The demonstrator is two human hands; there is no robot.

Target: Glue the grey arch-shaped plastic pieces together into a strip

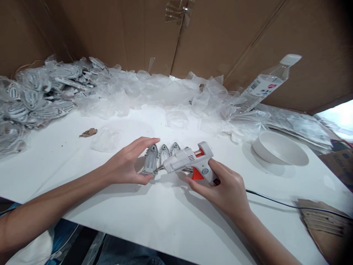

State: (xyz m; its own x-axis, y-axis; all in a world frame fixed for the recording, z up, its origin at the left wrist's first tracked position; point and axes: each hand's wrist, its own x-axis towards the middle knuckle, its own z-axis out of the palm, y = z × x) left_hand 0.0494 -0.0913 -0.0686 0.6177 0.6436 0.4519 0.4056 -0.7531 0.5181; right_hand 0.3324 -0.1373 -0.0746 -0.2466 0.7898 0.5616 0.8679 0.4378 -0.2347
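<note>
My right hand [228, 184] is wrapped round the handle of a white hot glue gun [180, 161] with an orange trigger. Its metal nozzle points left and meets the lower right corner of a small grey arched frame [151, 161]. Thumb and fingers of my left hand [129, 160] grip that frame at its top and bottom ends. Just right of it stand similar arched pieces [164, 152], partly hidden behind the glue gun. A dark cord [275, 200] runs from the gun's handle towards the right edge.
Bagged grey pieces [35, 95] pile up at the left; crumpled clear plastic bags [154, 90] line the back. At right are a tilted water bottle [264, 84], a white bowl [278, 149] and brown cardboard pieces [325, 221]. A cardboard scrap [88, 133] lies left. Cardboard walls [132, 33] rise behind the table.
</note>
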